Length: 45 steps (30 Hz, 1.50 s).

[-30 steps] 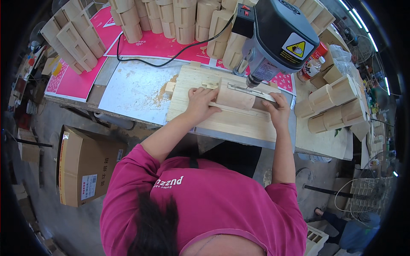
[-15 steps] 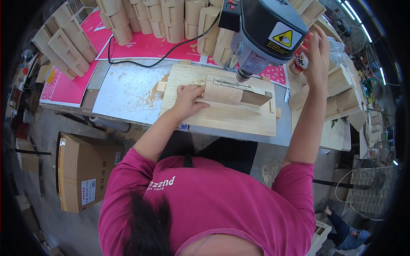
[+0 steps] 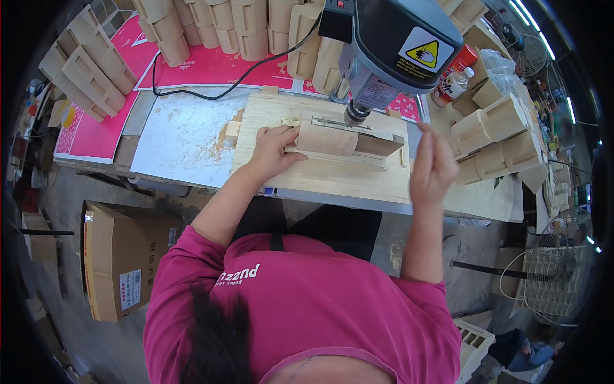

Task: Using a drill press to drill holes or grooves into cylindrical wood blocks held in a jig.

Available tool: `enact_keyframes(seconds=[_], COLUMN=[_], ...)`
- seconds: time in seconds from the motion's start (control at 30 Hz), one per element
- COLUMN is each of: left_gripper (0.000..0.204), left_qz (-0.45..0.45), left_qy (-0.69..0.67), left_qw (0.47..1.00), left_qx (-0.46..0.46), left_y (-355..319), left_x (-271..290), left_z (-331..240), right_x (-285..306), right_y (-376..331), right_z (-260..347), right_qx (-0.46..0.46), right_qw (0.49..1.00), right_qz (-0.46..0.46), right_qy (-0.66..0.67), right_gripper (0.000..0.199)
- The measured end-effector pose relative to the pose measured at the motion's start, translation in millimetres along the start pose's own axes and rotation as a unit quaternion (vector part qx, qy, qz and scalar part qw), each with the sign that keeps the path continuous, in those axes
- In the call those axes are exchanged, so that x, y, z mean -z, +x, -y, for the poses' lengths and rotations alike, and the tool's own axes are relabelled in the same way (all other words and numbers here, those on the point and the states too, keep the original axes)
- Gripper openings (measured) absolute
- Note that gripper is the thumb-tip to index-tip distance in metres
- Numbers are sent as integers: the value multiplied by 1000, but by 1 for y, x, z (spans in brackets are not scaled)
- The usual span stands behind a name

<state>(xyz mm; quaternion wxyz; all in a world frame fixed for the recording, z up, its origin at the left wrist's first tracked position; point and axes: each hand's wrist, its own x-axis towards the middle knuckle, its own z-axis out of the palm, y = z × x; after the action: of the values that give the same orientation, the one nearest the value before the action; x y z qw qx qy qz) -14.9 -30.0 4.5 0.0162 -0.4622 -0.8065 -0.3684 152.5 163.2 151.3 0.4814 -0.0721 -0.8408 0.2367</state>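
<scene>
On a pale wooden board (image 3: 326, 177), a rounded wooden piece (image 3: 327, 136) lies in a wooden jig, with a slotted strip along its top. My left hand (image 3: 274, 153) grips the piece's left end, thumb in front and fingers behind. Directly above stands a dark drill press (image 3: 398, 41). Its chuck (image 3: 356, 114) points down at the slotted strip; the drill tip is too small to make out. To the right of the board, my right hand (image 3: 433, 168) is raised with curled fingers. Whatever it may hold is hidden by the hand.
Rounded wooden pieces (image 3: 248, 32) stand along the back, with slotted ones (image 3: 91, 83) at left and more (image 3: 495, 137) at right. A black cable (image 3: 224, 96) crosses the table. Behind my right hand is a bottle (image 3: 453, 86). A cardboard box (image 3: 128, 256) sits on the floor.
My right hand has come down from beside the drill head to the board's right side. The chuck appears slightly lower. My left hand keeps its hold on the wooden piece.
</scene>
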Motion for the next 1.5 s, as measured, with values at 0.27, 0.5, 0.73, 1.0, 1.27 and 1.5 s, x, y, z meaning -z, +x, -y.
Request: enact_keyframes(seconds=[0.27,0.5,0.73,1.0,1.27,1.5], left_gripper=[56,55,49,54,53,55], left_qz=[-16,-27,-5,-20,-12,-20], left_qy=[7,26,7,23,17,18], left_qw=[1000,999,1000,999,999,999], left_qx=[-19,-23,-7,-21,-26,-28], left_y=[2,-1,17,11,15,15], left_x=[-2,-3,-23,-25,-25,-28], left_z=[-1,-2,-29,-23,-28,-25], right_x=[-48,0,-16,10,-41,-47], right_y=[-41,44,154,71,-44,-40], right_z=[-50,-14,-56,0,-45,-61], right_qx=[30,54,-23,24,-3,118], right_qw=[993,997,992,999,997,990], right_qz=[-64,-60,15,-11,-47,-70], right_qy=[89,14,-122,-38,63,41], right_gripper=[14,12,33,23,13,17])
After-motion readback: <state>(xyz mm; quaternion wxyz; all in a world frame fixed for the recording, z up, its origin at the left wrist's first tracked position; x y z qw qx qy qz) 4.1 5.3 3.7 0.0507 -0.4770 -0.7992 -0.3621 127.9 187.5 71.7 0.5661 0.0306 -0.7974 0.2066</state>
